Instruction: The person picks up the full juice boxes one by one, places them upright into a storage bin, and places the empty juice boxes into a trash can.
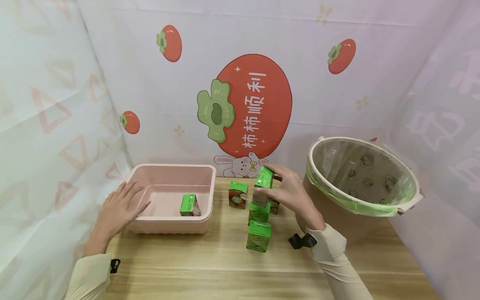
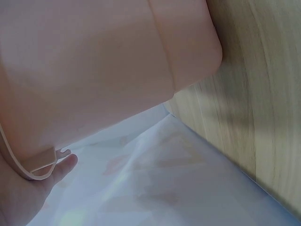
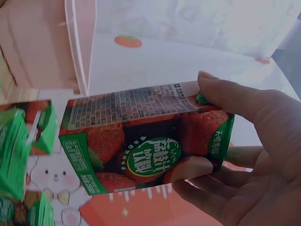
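My right hand [image 1: 293,192] holds a small juice box [image 3: 146,150] between thumb and fingers. Red fruit pictures and green ends show on the carton in the right wrist view. In the head view it is above several similar juice boxes [image 1: 258,236] on the table. One more juice box [image 1: 190,205] lies inside a pink plastic bin [image 1: 168,225] at the left. My left hand [image 1: 119,206] is at the bin's left rim with its fingers spread and straight. The left wrist view shows the bin's outer wall [image 2: 94,70] close up, with a finger [image 2: 63,169] beside the rim.
A large round trash can [image 1: 408,204], lined with a clear green-edged bag, stands to the right of my right hand. The light wood table [image 1: 210,266] runs up to a white printed cloth backdrop [image 1: 142,83], with cloth on both sides too.
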{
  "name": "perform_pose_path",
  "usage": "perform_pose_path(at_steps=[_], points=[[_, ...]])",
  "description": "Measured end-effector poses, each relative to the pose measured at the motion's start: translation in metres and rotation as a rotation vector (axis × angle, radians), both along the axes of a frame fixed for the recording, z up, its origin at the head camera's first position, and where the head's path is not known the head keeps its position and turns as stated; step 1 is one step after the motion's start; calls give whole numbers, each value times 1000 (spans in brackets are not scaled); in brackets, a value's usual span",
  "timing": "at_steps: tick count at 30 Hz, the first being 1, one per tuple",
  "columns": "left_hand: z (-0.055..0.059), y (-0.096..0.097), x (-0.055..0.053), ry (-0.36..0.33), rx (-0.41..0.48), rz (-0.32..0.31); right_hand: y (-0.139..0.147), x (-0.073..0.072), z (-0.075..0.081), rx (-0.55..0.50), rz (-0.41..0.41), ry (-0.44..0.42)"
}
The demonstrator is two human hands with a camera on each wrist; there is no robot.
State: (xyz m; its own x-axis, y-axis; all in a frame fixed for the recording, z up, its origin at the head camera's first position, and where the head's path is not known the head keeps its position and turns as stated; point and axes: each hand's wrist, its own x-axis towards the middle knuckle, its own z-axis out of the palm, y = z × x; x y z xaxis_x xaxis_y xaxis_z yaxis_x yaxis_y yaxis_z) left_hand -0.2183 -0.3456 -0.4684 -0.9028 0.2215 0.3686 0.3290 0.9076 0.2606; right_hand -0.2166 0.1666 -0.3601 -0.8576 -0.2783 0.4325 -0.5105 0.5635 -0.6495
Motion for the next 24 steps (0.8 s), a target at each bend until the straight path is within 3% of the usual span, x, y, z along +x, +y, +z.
perform_pose_path(at_steps=[8, 15, 24], points=[[3, 1, 1, 2, -6, -4, -36, -11, 12, 3, 90, -27], [3, 1, 0, 4, -17, -1, -73, -21, 20, -91, 224, -113], [3, 0, 1, -13, -14, 7, -129, -35, 19, -99, 349, -154]])
